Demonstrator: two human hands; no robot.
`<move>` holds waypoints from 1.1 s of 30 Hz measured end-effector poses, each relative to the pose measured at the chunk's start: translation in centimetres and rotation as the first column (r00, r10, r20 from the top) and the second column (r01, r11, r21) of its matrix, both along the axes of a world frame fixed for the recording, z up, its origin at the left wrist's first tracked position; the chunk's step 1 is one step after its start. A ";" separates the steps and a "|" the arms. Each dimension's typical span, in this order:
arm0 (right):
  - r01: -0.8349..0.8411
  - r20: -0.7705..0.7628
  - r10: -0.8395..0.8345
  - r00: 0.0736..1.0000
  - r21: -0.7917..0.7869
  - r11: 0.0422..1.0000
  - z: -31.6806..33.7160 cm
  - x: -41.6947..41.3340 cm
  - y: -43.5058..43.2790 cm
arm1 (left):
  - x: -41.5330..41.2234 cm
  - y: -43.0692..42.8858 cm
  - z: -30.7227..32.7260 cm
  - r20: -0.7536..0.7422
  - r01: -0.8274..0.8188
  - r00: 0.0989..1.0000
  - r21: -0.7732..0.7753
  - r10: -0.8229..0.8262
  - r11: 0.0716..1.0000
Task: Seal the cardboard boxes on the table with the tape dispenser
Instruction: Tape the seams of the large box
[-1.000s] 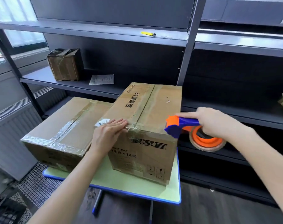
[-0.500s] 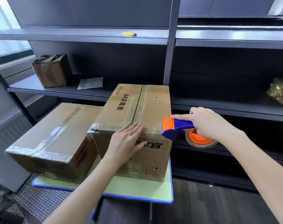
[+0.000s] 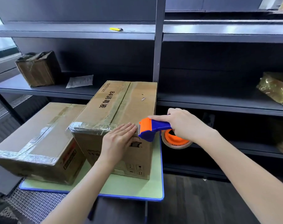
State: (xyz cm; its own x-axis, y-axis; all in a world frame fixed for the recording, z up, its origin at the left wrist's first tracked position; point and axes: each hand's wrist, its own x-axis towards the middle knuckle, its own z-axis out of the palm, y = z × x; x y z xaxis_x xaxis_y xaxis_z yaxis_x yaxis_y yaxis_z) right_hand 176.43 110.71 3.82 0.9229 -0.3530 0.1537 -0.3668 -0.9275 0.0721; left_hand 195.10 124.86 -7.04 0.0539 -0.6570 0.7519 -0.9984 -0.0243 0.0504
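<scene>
Dispenser (image 3: 151,129) gripped in right hand (image 3: 184,125).

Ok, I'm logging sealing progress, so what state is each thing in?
Printed box: closed, taped along top seam and part of near top edge.
Plain box: closed, taped along seam and near edge.
Tape dispenser: gripped, blade end at printed box's near top edge.
Left hand: flat, pressing the tape on that edge.
Right hand: curled round the dispenser handle.
Small shelf box: crumpled top, wrapped in tape.
</scene>
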 end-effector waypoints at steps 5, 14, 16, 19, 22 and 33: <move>-0.029 0.003 0.029 1.000 0.058 0.998 -0.6 -1.0 -0.8 | -0.2 -0.1 -0.2 -0.014 0.003 1.000 0.006 -0.003 1.000; 0.008 -0.039 -0.005 0.999 0.059 0.998 -0.5 -4.1 -3.5 | -0.4 0.1 0.2 -0.044 -0.030 0.999 0.032 0.031 0.999; 0.055 -0.064 -0.051 0.997 0.076 0.996 -0.2 -5.7 -5.0 | -0.7 0.0 0.3 -0.060 -0.032 0.998 0.036 0.034 0.999; 0.091 -0.103 -0.084 0.991 0.061 0.994 -0.8 -6.9 -4.9 | -0.9 -0.1 0.6 -0.071 -0.041 0.996 0.071 0.046 0.997; 0.092 -0.102 -0.081 0.991 0.108 0.990 -1.4 -6.8 -4.4 | -0.7 0.4 0.7 -0.050 -0.027 0.998 0.077 0.031 0.997; 0.025 -0.226 -0.074 0.971 -0.211 0.977 -1.4 -6.0 -3.1 | -2.7 0.8 1.8 -0.064 -0.128 0.987 0.226 0.146 0.966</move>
